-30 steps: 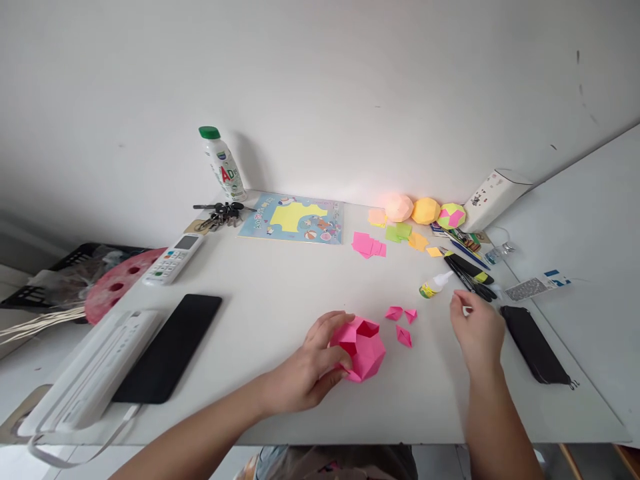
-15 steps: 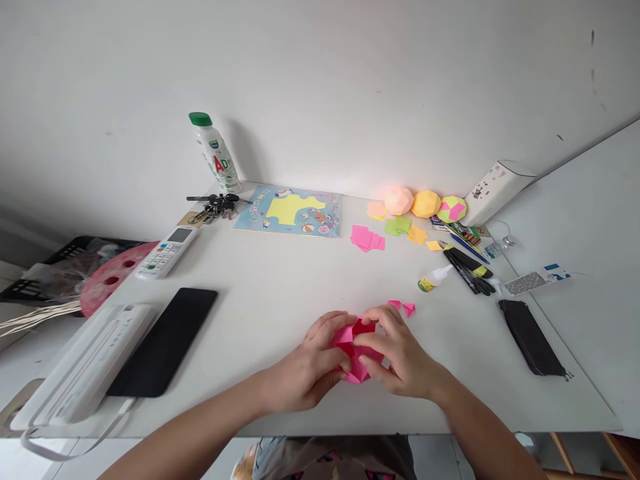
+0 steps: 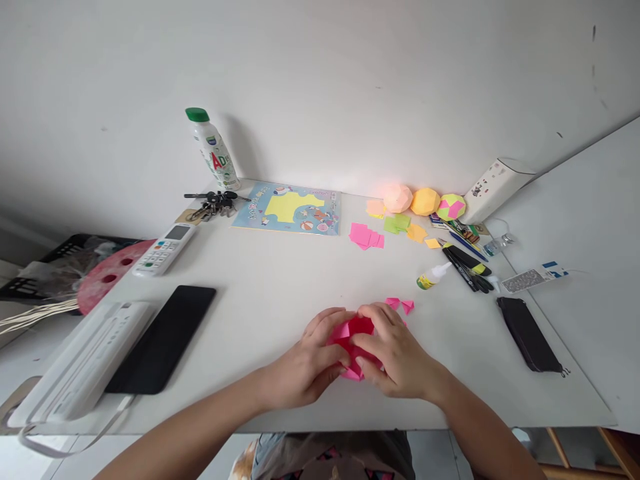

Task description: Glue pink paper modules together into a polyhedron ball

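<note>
Pink paper ball (image 3: 353, 371) near the white table's (image 3: 270, 287) front edge;
left hand (image 3: 320, 360) grasps its left side; right hand (image 3: 393, 350) grips its right; small pink folds (image 3: 408, 307) lie just beyond.

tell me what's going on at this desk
A person has both hands on a pink paper ball near the front edge of the desk. The left hand grips one side, while the right hand has its fingers at the openings; whether it holds a small piece is hidden. The ball has gaps in it. Loose pink pieces lie just beyond the right hand, with a small bottle past them. Three other balls sit by the wall.
</note>
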Tool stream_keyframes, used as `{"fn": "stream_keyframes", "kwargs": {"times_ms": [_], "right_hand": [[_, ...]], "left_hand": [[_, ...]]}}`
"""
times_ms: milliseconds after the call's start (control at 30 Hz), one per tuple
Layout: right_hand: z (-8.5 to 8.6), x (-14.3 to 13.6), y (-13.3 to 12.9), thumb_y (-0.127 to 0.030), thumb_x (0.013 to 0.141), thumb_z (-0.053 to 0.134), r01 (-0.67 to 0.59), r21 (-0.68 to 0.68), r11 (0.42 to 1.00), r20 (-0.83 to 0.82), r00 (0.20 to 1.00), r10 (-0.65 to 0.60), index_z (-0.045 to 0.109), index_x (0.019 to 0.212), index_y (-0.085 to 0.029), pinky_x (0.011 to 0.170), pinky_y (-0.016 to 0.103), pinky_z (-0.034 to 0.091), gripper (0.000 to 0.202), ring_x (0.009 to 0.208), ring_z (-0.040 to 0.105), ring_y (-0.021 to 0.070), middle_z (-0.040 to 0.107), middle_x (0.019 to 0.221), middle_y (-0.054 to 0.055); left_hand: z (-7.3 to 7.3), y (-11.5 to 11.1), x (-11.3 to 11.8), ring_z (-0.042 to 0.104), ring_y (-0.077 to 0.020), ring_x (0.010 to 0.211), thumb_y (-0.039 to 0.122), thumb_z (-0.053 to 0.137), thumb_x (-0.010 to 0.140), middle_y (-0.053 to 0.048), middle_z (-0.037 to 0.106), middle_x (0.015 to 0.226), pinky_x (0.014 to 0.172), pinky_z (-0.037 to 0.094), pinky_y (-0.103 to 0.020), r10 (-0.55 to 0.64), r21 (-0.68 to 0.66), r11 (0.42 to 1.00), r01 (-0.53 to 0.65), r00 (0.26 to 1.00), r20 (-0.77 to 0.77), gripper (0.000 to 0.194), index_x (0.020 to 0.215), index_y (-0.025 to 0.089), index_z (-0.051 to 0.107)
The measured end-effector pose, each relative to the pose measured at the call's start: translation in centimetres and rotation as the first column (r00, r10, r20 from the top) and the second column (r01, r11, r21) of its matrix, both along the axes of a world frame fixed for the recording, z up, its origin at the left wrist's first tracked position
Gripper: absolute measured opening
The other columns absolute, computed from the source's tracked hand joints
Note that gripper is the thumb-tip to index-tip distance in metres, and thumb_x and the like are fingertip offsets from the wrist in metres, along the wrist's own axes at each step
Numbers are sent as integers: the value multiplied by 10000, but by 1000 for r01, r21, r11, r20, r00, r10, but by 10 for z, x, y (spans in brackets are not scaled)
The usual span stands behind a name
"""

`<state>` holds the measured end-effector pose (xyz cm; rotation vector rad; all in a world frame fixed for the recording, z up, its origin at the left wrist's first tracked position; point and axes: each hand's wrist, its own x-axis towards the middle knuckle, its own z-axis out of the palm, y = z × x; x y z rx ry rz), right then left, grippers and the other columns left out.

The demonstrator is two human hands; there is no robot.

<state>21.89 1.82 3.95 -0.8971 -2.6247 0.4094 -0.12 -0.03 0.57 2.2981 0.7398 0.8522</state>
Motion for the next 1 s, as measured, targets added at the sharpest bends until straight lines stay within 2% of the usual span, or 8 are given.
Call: {"fn": "stream_keyframes", "kwargs": {"times_ms": [100,200,267,333,533,667,1000], "right_hand": [[-1,0,0,-213,849,511,41,22,999,53,998,-42,632,930,-179,953,553,451,150,1160,470,332,469,1275,166],[-3,1,0,-229,862,525,58,-26,998,109,993,-55,608,951,-168,1051,600,376,136,1387,285,396,273,1519,181],[-4,2,0,-248,871,536,56,-94,994,122,992,-44,591,950,-166,1086,608,342,127,1455,163,404,153,1593,166],[-4,4,-1,-260,873,548,53,-159,986,120,992,-34,584,947,-165,1101,601,332,126,1472,132,394,123,1610,168],[-1,6,0,-218,864,560,51,-255,966,107,994,-25,586,822,-169,1145,537,303,70,1487,138,342,213,1603,145],[0,7,-2,-197,855,567,63,-280,958,78,996,-43,588,774,-170,1138,535,317,89,1481,164,347,253,1592,137],[0,10,-18,-104,871,493,92,-206,974,-127,985,-120,545,766,-196,1106,527,377,150,1428,293,319,422,1472,113]], "left_hand": [[0,0,0,324,-328,1345,103,510,916,-158,363,1405,1078,404,-525,-3,11,1000,3,1000,8,128,957,174,609],[0,0,1,319,-328,1343,100,509,916,-154,365,1400,1078,405,-525,-10,11,1000,9,1000,6,137,962,177,612],[0,0,1,319,-333,1344,101,507,916,-155,368,1402,1076,406,-532,-11,13,1000,11,1000,1,139,966,178,612],[-2,0,1,309,-341,1355,100,507,915,-160,362,1410,1079,400,-541,-5,18,1000,5,1000,-3,135,966,174,607],[-4,-1,1,279,-328,1378,87,506,910,-153,341,1420,1103,382,-526,19,13,1000,-19,1000,-13,138,985,172,585],[-7,0,1,279,-323,1378,82,505,909,-150,317,1435,1104,380,-528,15,18,1000,-15,1000,-5,133,983,170,570],[-11,2,2,296,-333,1355,71,488,896,-175,317,1423,1087,385,-568,9,96,995,-9,1000,-1,172,1025,165,552]]}}
